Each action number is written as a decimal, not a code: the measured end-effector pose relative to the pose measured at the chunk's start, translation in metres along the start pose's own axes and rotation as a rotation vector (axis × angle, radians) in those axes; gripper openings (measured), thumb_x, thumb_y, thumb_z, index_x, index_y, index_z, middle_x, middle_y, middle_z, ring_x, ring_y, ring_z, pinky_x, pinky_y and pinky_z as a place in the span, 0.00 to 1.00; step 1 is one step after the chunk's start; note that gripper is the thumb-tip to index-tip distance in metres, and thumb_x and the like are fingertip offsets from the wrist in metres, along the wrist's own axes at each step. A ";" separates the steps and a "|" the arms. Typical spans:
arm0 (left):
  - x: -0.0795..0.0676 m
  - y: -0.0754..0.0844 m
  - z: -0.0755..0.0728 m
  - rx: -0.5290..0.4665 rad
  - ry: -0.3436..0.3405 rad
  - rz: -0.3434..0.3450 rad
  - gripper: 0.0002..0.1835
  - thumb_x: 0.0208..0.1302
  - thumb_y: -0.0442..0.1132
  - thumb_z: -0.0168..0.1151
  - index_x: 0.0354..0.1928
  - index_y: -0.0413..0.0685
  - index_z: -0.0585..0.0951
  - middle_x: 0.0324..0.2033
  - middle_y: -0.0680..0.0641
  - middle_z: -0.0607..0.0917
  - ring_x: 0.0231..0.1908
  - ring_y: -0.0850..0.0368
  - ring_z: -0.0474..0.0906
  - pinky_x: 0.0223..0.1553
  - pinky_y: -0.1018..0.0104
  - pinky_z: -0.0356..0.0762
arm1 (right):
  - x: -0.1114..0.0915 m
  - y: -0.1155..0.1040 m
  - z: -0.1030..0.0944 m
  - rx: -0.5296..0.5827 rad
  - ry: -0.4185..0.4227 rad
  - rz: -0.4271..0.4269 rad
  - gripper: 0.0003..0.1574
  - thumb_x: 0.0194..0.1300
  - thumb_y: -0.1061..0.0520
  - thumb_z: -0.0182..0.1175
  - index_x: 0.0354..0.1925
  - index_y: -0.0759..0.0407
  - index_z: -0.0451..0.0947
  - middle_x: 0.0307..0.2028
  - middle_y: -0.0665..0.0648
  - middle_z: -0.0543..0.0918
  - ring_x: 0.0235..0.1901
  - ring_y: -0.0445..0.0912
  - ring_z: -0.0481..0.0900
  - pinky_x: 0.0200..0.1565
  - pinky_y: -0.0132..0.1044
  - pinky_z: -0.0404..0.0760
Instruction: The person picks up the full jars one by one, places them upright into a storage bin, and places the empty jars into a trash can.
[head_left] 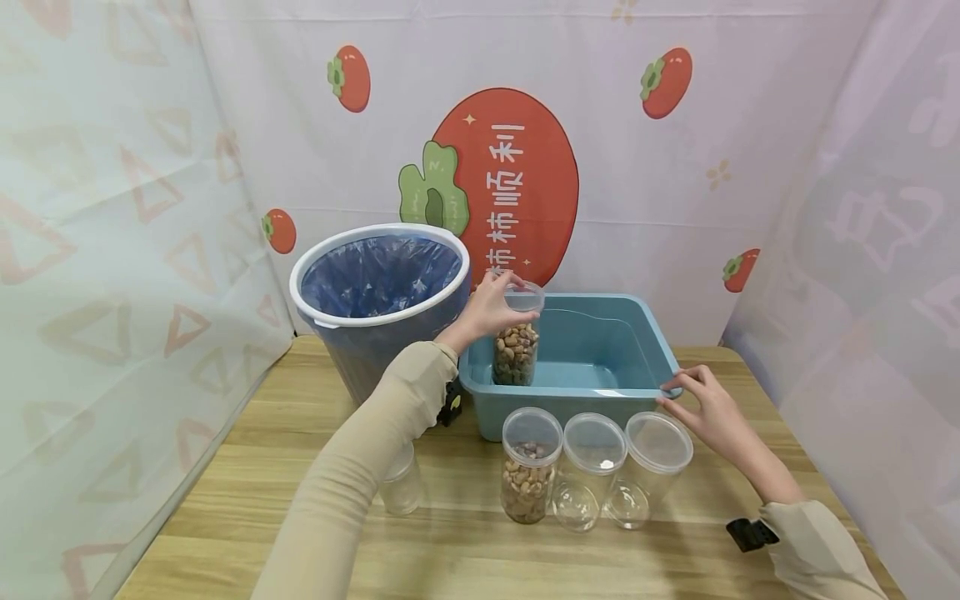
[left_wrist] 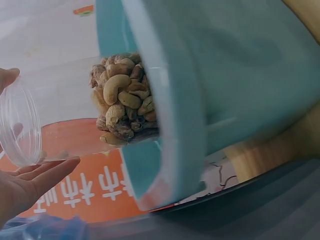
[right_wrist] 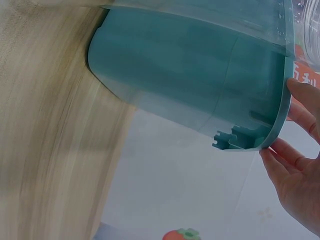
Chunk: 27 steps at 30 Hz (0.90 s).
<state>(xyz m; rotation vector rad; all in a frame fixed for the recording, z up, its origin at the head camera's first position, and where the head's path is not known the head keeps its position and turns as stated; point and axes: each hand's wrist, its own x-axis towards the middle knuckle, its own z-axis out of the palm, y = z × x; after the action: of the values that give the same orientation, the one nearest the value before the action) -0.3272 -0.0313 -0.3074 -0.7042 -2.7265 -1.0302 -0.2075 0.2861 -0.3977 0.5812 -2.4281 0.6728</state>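
Observation:
My left hand [head_left: 491, 310] grips a clear plastic jar [head_left: 515, 350] by its lid, thumb and fingers on either side. Mixed nuts [left_wrist: 122, 95], cashews among them, fill the lower part of this jar. The jar stands upright within the left end of a blue plastic bin [head_left: 483, 412], its base partly hidden behind the bin's front rim in the left wrist view. At the bin's front right corner, my right hand [head_left: 708, 412] pinches the rim between thumb and fingers. The right wrist view shows the fingertips [right_wrist: 267, 155] on that rim.
In front of the bin stand a lidded jar of nuts [head_left: 527, 492] and two clear jars without nuts [head_left: 595, 450] [head_left: 660, 446]. Another clear jar [head_left: 402, 492] is half hidden by my left sleeve. A lined trash can [head_left: 337, 354] stands left of the bin. Printed curtains [head_left: 615, 208] enclose the wooden table [head_left: 450, 550].

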 end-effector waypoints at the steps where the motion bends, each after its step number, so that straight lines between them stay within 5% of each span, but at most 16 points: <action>1: 0.000 -0.001 0.002 0.004 -0.007 -0.002 0.28 0.46 0.51 0.67 0.48 0.47 0.71 0.47 0.40 0.69 0.42 0.50 0.70 0.41 0.57 0.71 | 0.000 0.000 0.000 -0.002 0.001 -0.003 0.11 0.43 0.67 0.67 0.29 0.61 0.76 0.35 0.63 0.69 0.37 0.61 0.72 0.31 0.50 0.70; 11: -0.006 -0.013 0.012 0.009 -0.070 -0.047 0.29 0.46 0.50 0.67 0.49 0.48 0.70 0.44 0.41 0.68 0.39 0.51 0.68 0.39 0.58 0.71 | 0.000 0.000 0.000 -0.006 -0.003 0.000 0.11 0.43 0.66 0.67 0.28 0.61 0.76 0.35 0.63 0.69 0.37 0.60 0.72 0.30 0.50 0.70; 19: -0.010 -0.028 0.019 -0.039 -0.118 -0.062 0.30 0.47 0.49 0.67 0.52 0.48 0.69 0.54 0.38 0.63 0.46 0.47 0.68 0.46 0.54 0.69 | 0.000 -0.001 0.000 -0.007 0.000 -0.001 0.11 0.43 0.66 0.67 0.29 0.61 0.76 0.36 0.63 0.69 0.37 0.60 0.72 0.31 0.50 0.69; 27: -0.016 -0.036 0.027 -0.020 -0.172 -0.089 0.30 0.48 0.48 0.66 0.52 0.47 0.68 0.46 0.40 0.66 0.42 0.50 0.68 0.44 0.57 0.69 | 0.001 -0.001 -0.001 -0.011 0.004 -0.007 0.12 0.43 0.66 0.67 0.29 0.61 0.76 0.35 0.62 0.69 0.36 0.59 0.72 0.30 0.49 0.69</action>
<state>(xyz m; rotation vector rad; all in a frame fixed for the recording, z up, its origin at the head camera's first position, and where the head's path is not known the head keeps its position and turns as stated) -0.3293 -0.0433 -0.3531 -0.7113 -2.9224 -1.0626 -0.2075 0.2858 -0.3968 0.5827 -2.4231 0.6570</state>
